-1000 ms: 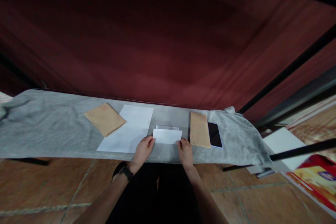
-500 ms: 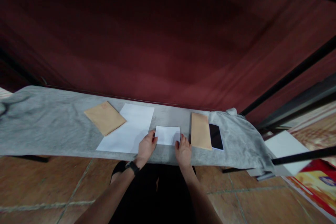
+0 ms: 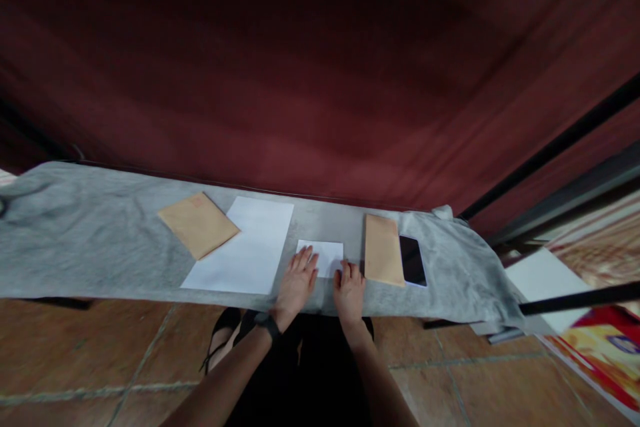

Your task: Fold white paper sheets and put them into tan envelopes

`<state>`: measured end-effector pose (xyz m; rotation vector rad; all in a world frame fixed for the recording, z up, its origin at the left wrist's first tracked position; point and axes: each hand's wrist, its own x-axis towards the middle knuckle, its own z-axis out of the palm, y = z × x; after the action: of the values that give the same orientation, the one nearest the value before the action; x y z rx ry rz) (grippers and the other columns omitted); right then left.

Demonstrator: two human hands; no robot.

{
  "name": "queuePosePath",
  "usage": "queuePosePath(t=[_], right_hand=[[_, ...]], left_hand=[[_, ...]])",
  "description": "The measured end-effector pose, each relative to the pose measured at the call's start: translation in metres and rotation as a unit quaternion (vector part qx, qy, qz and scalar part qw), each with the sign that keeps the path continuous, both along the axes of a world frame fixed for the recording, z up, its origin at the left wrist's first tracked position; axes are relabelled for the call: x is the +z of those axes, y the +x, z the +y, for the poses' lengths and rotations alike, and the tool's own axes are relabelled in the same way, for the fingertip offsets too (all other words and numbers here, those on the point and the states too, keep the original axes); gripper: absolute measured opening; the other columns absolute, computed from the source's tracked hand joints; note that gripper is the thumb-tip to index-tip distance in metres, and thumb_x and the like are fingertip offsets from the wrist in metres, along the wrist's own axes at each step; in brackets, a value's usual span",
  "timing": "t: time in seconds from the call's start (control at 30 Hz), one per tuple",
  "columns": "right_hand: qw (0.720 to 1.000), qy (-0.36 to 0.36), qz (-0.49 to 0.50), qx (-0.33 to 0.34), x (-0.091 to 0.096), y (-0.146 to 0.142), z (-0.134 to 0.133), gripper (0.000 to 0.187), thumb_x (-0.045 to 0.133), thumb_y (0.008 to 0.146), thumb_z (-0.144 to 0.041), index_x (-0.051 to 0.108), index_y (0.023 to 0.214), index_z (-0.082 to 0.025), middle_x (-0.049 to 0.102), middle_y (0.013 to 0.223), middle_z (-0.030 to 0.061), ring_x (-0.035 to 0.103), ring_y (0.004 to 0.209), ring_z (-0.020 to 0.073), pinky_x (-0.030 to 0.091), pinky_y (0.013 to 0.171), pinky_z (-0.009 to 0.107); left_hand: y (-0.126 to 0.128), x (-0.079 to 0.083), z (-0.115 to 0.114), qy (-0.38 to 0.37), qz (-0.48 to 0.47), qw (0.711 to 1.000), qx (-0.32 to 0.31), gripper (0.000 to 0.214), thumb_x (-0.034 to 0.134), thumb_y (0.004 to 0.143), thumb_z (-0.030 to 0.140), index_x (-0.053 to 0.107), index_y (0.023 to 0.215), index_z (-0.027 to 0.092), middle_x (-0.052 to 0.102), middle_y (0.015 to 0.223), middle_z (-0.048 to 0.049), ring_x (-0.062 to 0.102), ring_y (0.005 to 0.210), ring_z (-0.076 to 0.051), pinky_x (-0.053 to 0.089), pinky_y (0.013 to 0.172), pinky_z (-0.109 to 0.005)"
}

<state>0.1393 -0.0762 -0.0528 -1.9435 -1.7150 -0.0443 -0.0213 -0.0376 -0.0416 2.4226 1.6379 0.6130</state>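
A small white folded sheet of paper lies flat on the grey cloth in front of me. My left hand rests with its fingers stretched out over the left part of that sheet. At the sheet's right edge is my right hand, its fingers slightly bent and lying down, the thumb by the paper. Left of my hands lies a large white sheet, with a brown envelope partly on top of it. A second brown envelope lies to the right of my right hand.
A phone lies beside the right envelope. The grey cloth covers a long narrow table against a dark red surface. Black bars stand at the right. A red and yellow printed package is on the tiled floor.
My left hand has moved right from the folded sheet's left edge onto its top, with the fingers now laid out flat. My right hand has stayed nearly in place.
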Motion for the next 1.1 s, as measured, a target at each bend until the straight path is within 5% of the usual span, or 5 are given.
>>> queuePosePath(t=[0.13,0.37,0.57,0.97,1.1], right_hand=[[0.999,-0.034,0.007,0.002,0.010,-0.008,0.008,0.037,0.040,0.097,-0.019,0.059,0.129,-0.017,0.061,0.124,0.0184,0.058,0.111,0.0310,0.043,0.095,0.048],[0.987,-0.044,0.051,0.145,0.001,-0.029,0.035,0.045,0.032,0.104,-0.031,0.054,0.140,-0.016,0.052,0.148,0.0128,0.044,0.139,0.0234,0.033,0.116,0.044],[0.992,-0.044,-0.014,0.120,-0.014,-0.014,0.032,0.053,0.034,0.104,-0.033,0.040,0.150,-0.008,0.038,0.157,0.0187,0.034,0.147,0.0274,0.025,0.120,0.048],[0.995,0.003,-0.083,0.053,-0.024,0.000,0.024,0.056,0.034,0.104,-0.032,0.035,0.152,-0.002,0.039,0.155,0.0227,0.039,0.144,0.0301,0.031,0.117,0.048],[0.995,-0.019,-0.086,0.054,-0.021,0.000,0.022,0.057,0.034,0.103,-0.028,0.033,0.153,-0.002,0.034,0.157,0.0225,0.036,0.145,0.0313,0.028,0.118,0.050]], left_hand=[[0.010,-0.012,0.000,-0.028,0.022,0.999,-0.016,0.047,0.039,0.100,0.027,0.047,0.145,0.017,0.038,0.159,-0.0117,0.027,0.150,-0.028,0.021,0.123,-0.050],[0.005,-0.020,0.002,-0.041,0.054,0.997,-0.036,0.058,0.036,0.095,0.017,0.036,0.153,0.014,0.031,0.162,-0.0117,0.020,0.153,-0.024,0.018,0.124,-0.048],[0.009,-0.016,0.001,-0.036,0.039,0.999,0.000,0.058,0.032,0.098,0.023,0.033,0.154,0.009,0.030,0.162,-0.0139,0.022,0.152,-0.024,0.020,0.124,-0.045],[-0.003,-0.014,0.003,0.019,0.048,0.994,0.098,0.057,0.031,0.101,0.033,0.043,0.147,0.003,0.042,0.155,-0.0197,0.034,0.147,-0.029,0.025,0.122,-0.049],[0.020,-0.006,0.011,-0.003,0.002,1.000,-0.016,0.054,0.026,0.103,0.035,0.045,0.147,0.008,0.046,0.153,-0.0147,0.036,0.146,-0.023,0.029,0.121,-0.044]])
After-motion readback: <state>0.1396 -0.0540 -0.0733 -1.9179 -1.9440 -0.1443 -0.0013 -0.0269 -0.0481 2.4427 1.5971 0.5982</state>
